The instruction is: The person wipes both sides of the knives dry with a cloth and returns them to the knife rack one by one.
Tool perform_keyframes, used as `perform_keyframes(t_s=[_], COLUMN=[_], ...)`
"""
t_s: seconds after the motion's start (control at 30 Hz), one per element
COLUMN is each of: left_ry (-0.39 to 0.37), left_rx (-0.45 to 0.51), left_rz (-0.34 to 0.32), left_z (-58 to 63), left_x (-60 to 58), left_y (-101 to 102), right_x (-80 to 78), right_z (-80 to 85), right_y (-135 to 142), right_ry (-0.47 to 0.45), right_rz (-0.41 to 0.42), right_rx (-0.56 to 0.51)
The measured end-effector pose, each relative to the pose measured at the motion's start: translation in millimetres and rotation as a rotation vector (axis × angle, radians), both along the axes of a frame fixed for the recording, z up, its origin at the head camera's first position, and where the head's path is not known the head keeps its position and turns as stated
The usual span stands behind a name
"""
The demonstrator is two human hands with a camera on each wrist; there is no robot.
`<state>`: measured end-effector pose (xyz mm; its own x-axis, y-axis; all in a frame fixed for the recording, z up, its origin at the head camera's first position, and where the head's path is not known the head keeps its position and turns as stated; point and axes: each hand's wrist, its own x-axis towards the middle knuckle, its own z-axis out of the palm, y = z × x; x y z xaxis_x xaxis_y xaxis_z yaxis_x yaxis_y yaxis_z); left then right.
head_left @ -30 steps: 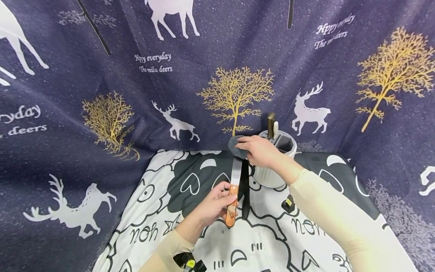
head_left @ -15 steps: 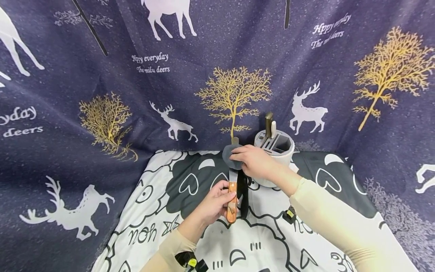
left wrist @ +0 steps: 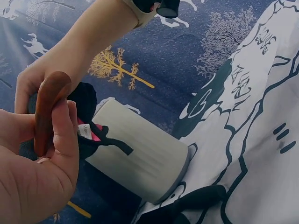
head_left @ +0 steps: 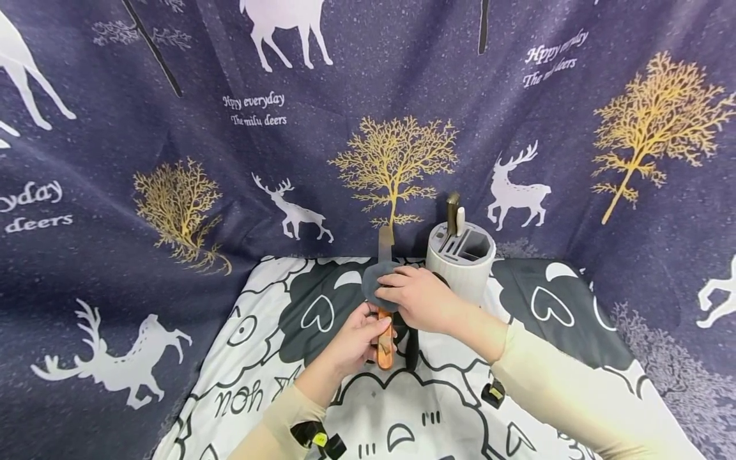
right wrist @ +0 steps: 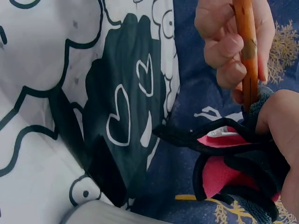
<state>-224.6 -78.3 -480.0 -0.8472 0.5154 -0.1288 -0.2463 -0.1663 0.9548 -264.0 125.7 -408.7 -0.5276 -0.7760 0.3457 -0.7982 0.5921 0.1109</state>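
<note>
My left hand grips the orange-brown wooden handle of a knife, held tip-up in the head view. Its straight, blunt-ended blade sticks out above a round grey cloth pad. My right hand pinches that pad against the blade, close to the handle. A pink lining and a black strap show on the pad's other side in the right wrist view. The pad hides the lower blade. Beside the left hand lies a black knife on the cloth.
A whitish round knife block stands right of the hands, with a brown handle and a white handle in its slots. The patterned black-and-white cloth covers the surface. A dark blue curtain hangs behind.
My right hand has moved the grey pad down the blade toward the handle, baring the blade's tip. The left hand still holds the handle, slightly farther left.
</note>
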Motion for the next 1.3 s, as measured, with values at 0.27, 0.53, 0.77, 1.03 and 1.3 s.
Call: perform_keyframes(t_s=[0.27, 0.53, 0.77, 1.03, 1.3], left_ry=[-0.053, -0.103, -0.12, -0.116, -0.082], left_rx=[0.086, 0.118, 0.12, 0.098, 0.031], left_rz=[-0.044, -0.129, -0.124, -0.098, -0.086], left_z=[3.7, 5.1, 8.8, 9.2, 9.2], left_x=[0.2, 0.6, 1.1, 4.2, 6.1], left_y=[-3, -6, -4, -2, -5], right_x=[6.2, 9.2, 8.8, 6.0, 3.6], right_z=[-13.0, -25.1, -29.0, -32.7, -32.8], right_y=[1, 3, 2, 2, 3], right_ry=[0.121, 0.195, 0.249, 0.267, 0.242], right_rz=[0.0, 0.034, 0.037, 0.05, 0.069], right_rx=[-0.069, -0.149, -0.199, -0.226, -0.205])
